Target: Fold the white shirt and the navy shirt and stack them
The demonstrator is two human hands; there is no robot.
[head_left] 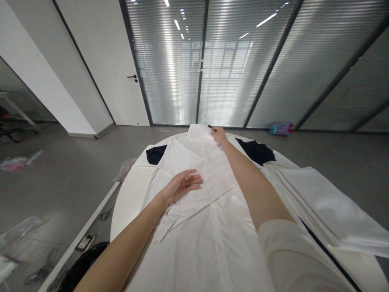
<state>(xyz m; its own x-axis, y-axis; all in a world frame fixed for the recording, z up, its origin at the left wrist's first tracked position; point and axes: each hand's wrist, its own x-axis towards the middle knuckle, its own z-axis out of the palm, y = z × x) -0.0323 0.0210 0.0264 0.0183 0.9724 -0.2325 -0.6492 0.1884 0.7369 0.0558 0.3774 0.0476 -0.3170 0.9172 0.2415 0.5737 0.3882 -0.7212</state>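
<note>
A white buttoned shirt (197, 227) lies spread over a round white table (124, 202), its collar (199, 133) at the far edge. My left hand (182, 185) is over the middle of the shirt, fingers apart and holding nothing. At the right side of the collar, my right hand (218, 134) has its fingers closed on the collar's edge. A long white sleeve or fold crosses the shirt below my left hand. Dark cloth shows on both sides of the shirt, at the left (156, 155) and at the right (257, 152).
Folded white cloth (328, 207) lies on the table's right side. A blue and pink object (281, 129) sits on the floor by the glass wall. A white rail (82, 235), a black bag (88, 263), cables and plastic wrap are at the left.
</note>
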